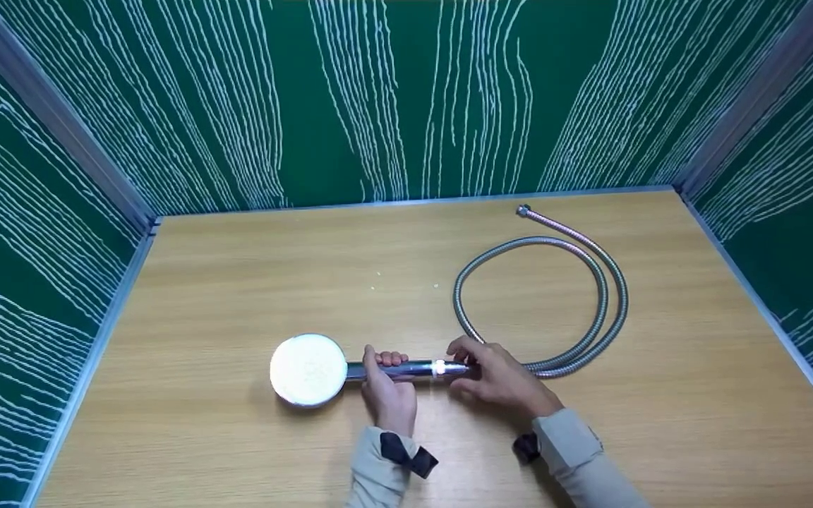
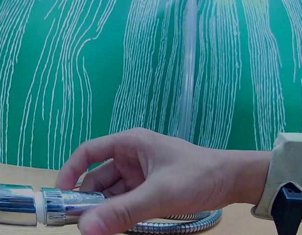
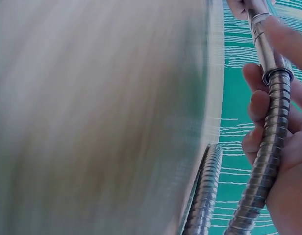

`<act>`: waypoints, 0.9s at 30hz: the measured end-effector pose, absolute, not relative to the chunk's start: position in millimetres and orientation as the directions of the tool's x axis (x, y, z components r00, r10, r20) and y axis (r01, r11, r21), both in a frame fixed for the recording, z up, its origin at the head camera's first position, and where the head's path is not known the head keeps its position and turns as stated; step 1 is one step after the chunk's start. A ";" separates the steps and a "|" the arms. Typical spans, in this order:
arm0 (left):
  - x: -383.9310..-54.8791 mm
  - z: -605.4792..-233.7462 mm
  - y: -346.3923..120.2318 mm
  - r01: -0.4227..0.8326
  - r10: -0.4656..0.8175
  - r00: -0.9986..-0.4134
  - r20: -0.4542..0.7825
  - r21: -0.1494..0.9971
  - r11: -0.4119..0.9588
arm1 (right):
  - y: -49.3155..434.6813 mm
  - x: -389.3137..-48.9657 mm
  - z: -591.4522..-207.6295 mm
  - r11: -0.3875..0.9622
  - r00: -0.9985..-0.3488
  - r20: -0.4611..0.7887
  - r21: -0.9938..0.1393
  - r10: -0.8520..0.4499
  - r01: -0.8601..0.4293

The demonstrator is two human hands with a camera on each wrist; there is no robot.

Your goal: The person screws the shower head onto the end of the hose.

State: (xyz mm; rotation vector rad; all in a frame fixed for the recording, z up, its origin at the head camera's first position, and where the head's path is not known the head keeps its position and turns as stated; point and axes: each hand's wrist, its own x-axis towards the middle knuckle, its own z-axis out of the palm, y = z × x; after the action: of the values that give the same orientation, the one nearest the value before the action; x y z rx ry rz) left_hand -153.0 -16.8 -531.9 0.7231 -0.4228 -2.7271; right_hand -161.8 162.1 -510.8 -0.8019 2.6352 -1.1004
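Note:
A chrome hand shower with a round, bright white face lies across the front of the table, its head at the left. My left hand grips its handle, thumb over the top. At the handle's end sits the chrome tapered nut of a metal shower hose, with a white ring between handle and nut. My right hand curls round the hose just behind this nut, as the right wrist view shows. Its thumb lies beside the nut, and the hose runs through its curled fingers.
The hose loops over the right side of the wooden table, its free end fitting near the back edge. Small white specks dot the middle. Green walls with white streaks enclose the table at the back and both sides.

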 end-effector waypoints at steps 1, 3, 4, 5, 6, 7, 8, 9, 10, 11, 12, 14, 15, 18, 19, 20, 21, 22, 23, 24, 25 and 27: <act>-153.1 -532.2 -16.6 0.198 -0.345 -0.834 -0.430 0.350 -0.916 | 161.8 -161.5 -510.7 0.586 -0.844 0.036 -0.704 -0.535 -0.401; -153.1 -532.5 -16.2 0.199 -0.343 -0.837 -0.426 0.348 -0.916 | 161.6 -161.3 -511.1 0.591 -0.851 0.030 -0.707 -0.525 -0.390; -153.3 -532.9 -15.9 0.202 -0.344 -0.837 -0.425 0.345 -0.917 | 161.7 -161.2 -511.4 0.591 -0.853 0.032 -0.707 -0.521 -0.388; -153.6 -533.4 -15.7 0.205 -0.345 -0.838 -0.424 0.341 -0.917 | 161.8 -161.2 -511.7 0.589 -0.853 0.035 -0.708 -0.521 -0.390; -153.6 -533.8 -15.5 0.208 -0.347 -0.838 -0.421 0.341 -0.917 | 162.0 -161.2 -511.9 0.589 -0.854 0.038 -0.708 -0.520 -0.390; -154.0 -534.3 -15.4 0.211 -0.348 -0.839 -0.419 0.338 -0.917 | 162.2 -161.2 -512.2 0.589 -0.854 0.041 -0.707 -0.518 -0.391; -154.0 -534.5 -15.4 0.213 -0.348 -0.840 -0.416 0.336 -0.917 | 162.4 -161.3 -512.6 0.586 -0.853 0.051 -0.705 -0.519 -0.399; -154.1 -535.0 -15.6 0.212 -0.345 -0.844 -0.410 0.336 -0.918 | 162.6 -161.5 -513.3 0.583 -0.851 0.066 -0.701 -0.522 -0.412; -154.2 -535.6 -15.9 0.210 -0.342 -0.848 -0.405 0.336 -0.918 | 162.7 -161.5 -513.5 0.578 -0.849 0.081 -0.697 -0.523 -0.423; -153.9 -535.6 -16.3 0.207 -0.338 -0.852 -0.400 0.336 -0.919 | 162.6 -161.5 -514.3 0.575 -0.845 0.099 -0.691 -0.525 -0.438; -153.5 -535.9 -16.9 0.205 -0.336 -0.854 -0.397 0.337 -0.919 | 162.3 -161.6 -515.3 0.571 -0.842 0.114 -0.686 -0.528 -0.451; -152.3 -536.8 -18.7 0.209 -0.341 -0.854 -0.394 0.340 -0.917 | 160.9 -161.5 -517.6 0.567 -0.834 0.134 -0.674 -0.536 -0.473; -151.7 -537.4 -19.6 0.212 -0.344 -0.851 -0.396 0.340 -0.916 | 160.1 -161.2 -518.8 0.566 -0.831 0.137 -0.672 -0.539 -0.477; -150.1 -537.4 -20.6 0.222 -0.354 -0.840 -0.410 0.335 -0.916 | 159.2 -160.9 -520.4 0.566 -0.827 0.136 -0.667 -0.546 -0.484; -149.8 -537.3 -20.6 0.224 -0.355 -0.838 -0.414 0.333 -0.916 | 159.3 -160.7 -520.7 0.567 -0.825 0.138 -0.664 -0.549 -0.488; -149.6 -537.0 -20.4 0.221 -0.353 -0.839 -0.414 0.333 -0.916 | 159.6 -160.6 -520.9 0.565 -0.822 0.143 -0.661 -0.551 -0.494; -149.7 -536.7 -20.0 0.219 -0.349 -0.838 -0.419 0.328 -0.919 | 160.0 -160.4 -520.6 0.565 -0.821 0.149 -0.657 -0.551 -0.498; -149.9 -536.5 -19.5 0.216 -0.346 -0.839 -0.419 0.327 -0.920 | 160.7 -160.4 -520.4 0.565 -0.819 0.155 -0.653 -0.552 -0.505; -150.3 -536.2 -18.9 0.213 -0.343 -0.841 -0.419 0.327 -0.921 | 161.4 -160.6 -520.2 0.564 -0.817 0.160 -0.650 -0.553 -0.509; -150.8 -535.9 -18.3 0.212 -0.342 -0.842 -0.417 0.328 -0.921 | 162.2 -160.8 -519.6 0.563 -0.816 0.162 -0.649 -0.555 -0.512; -151.4 -535.6 -17.5 0.211 -0.341 -0.842 -0.417 0.327 -0.921 | 163.1 -161.1 -519.0 0.563 -0.815 0.160 -0.648 -0.557 -0.512; -152.6 -535.3 -15.8 0.205 -0.336 -0.845 -0.416 0.328 -0.922 | 164.9 -161.8 -517.1 0.564 -0.820 0.140 -0.661 -0.555 -0.495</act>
State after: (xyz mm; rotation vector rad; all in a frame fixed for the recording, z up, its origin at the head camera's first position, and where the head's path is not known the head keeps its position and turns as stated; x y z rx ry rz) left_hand -152.6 -15.8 -535.3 0.6900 -0.3949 -2.7431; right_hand -161.8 164.9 -517.1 -0.9094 2.7039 -1.1017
